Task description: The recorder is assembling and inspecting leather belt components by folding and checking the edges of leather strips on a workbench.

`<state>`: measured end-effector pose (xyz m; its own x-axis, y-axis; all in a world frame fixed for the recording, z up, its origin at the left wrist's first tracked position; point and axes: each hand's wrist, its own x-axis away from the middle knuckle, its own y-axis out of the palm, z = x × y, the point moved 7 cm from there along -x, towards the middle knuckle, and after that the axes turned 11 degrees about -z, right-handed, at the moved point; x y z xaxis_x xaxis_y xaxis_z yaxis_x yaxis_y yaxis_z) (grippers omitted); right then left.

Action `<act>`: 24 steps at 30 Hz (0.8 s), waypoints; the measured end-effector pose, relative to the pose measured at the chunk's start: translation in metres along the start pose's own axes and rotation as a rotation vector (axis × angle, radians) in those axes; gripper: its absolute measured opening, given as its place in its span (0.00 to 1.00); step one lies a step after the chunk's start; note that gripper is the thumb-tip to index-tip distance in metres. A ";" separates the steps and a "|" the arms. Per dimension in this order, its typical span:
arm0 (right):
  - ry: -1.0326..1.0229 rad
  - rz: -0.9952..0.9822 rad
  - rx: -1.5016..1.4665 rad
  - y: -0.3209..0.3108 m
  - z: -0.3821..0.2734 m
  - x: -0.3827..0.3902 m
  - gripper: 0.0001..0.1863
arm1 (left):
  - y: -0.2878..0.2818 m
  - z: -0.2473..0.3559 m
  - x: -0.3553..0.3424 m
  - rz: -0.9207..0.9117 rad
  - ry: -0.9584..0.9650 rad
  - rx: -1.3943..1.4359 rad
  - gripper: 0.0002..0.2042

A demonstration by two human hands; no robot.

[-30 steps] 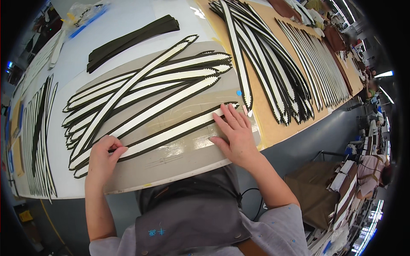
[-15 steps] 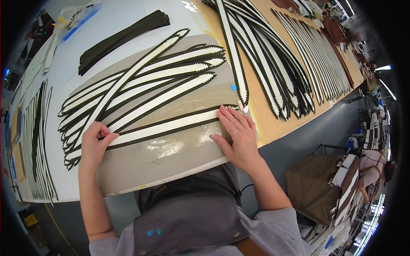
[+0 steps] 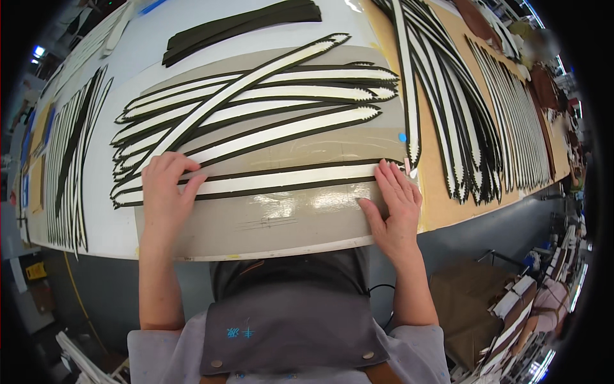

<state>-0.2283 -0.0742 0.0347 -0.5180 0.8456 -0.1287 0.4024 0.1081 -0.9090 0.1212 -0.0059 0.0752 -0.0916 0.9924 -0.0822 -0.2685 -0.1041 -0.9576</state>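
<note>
A long white strip with black edges [image 3: 288, 178] lies flat across the near part of the table, its right tip pointed. My left hand [image 3: 167, 189] rests near its left end, fingers bent and thumb apart from them, with a gap between. My right hand [image 3: 398, 208] lies flat over the strip's right end, fingers stretched and thumb spread. Just beyond lies a loose pile of similar strips [image 3: 256, 96] with toothed ends, one strip [image 3: 249, 80] crossing slantwise on top. Their left ends crowd beside my left hand.
Dark flat strips [image 3: 243, 29] are stacked at the back. More black-and-white strips [image 3: 448, 109] heap on the brown board at right, beside a row of thin strips [image 3: 511, 121]. Other thin strips [image 3: 73, 173] lie at far left. A blue dot [image 3: 402, 137] marks the table.
The whole view has shifted. My left thumb and fingers are farther apart than before, still near the strip's left end. My right hand stays flat on its right end.
</note>
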 end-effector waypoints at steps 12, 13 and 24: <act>-0.008 0.012 0.029 0.004 -0.002 -0.001 0.31 | 0.080 0.142 -0.029 -0.054 0.627 0.166 0.15; -0.005 0.013 0.029 0.004 -0.002 -0.001 0.31 | 0.081 0.142 -0.032 -0.055 0.630 0.167 0.15; 0.015 0.019 0.015 0.001 -0.004 -0.003 0.31 | 0.083 0.143 -0.039 -0.063 0.637 0.154 0.17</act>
<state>-0.2240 -0.0743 0.0359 -0.4986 0.8554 -0.1403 0.4011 0.0842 -0.9122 -0.0351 -0.0628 0.0384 0.5015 0.8368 -0.2196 -0.3930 -0.0058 -0.9195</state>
